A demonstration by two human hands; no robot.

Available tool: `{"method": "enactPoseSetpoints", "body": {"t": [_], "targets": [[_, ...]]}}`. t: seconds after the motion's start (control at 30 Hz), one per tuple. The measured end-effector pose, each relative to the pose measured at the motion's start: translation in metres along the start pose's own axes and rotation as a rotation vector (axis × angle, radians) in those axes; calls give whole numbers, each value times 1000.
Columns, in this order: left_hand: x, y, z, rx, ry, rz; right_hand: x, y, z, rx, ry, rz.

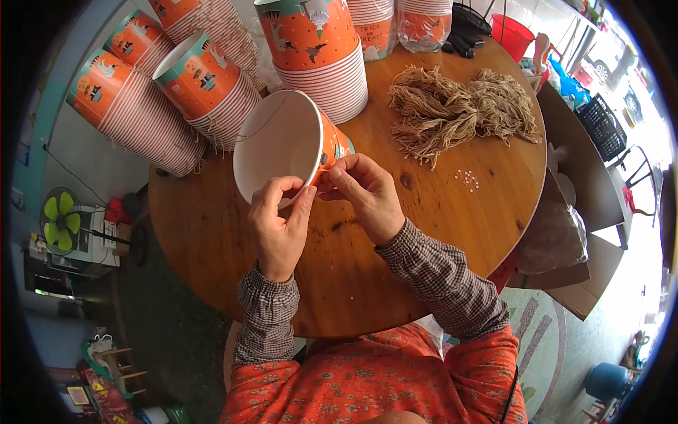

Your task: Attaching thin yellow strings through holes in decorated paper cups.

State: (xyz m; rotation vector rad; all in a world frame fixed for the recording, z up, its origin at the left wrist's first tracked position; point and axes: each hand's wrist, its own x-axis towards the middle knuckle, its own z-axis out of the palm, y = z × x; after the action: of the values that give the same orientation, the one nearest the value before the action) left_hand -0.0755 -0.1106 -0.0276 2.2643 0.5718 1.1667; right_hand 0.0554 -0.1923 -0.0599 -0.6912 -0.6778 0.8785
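A large paper bucket [272,152], white inside and orange outside, is tilted on its side above the near half of the table, its mouth facing left. My left hand [277,230] pinches the lower rim between thumb and fingers. Against the orange outer wall, just below the rim, the fingertips of my right hand [371,201] are pressed together; what they hold is too small to make out. A thin cord [267,126] loops across the bucket's mouth and over its left rim.
Nested stacks of orange paper buckets [321,85] crowd the round wooden table's [452,212] far and left sides. Tan cord bundles [462,109] lie at the right, with small pale bits [467,180] near them. Open cardboard boxes [565,184] stand beyond the right edge.
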Motion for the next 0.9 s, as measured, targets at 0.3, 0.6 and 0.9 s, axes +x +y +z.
{"method": "enactPoseSetpoints", "body": {"t": [0.3,0.6,0.9], "targets": [[-1,7,4,-42,-6,-42,-1,-3,-2,-75,40,14],[2,6,-4,19,-51,-1,-3,0,4,-418,88,-80],[6,2,-13,-55,-107,61,-9,4,9,-600,27,-162]]}}
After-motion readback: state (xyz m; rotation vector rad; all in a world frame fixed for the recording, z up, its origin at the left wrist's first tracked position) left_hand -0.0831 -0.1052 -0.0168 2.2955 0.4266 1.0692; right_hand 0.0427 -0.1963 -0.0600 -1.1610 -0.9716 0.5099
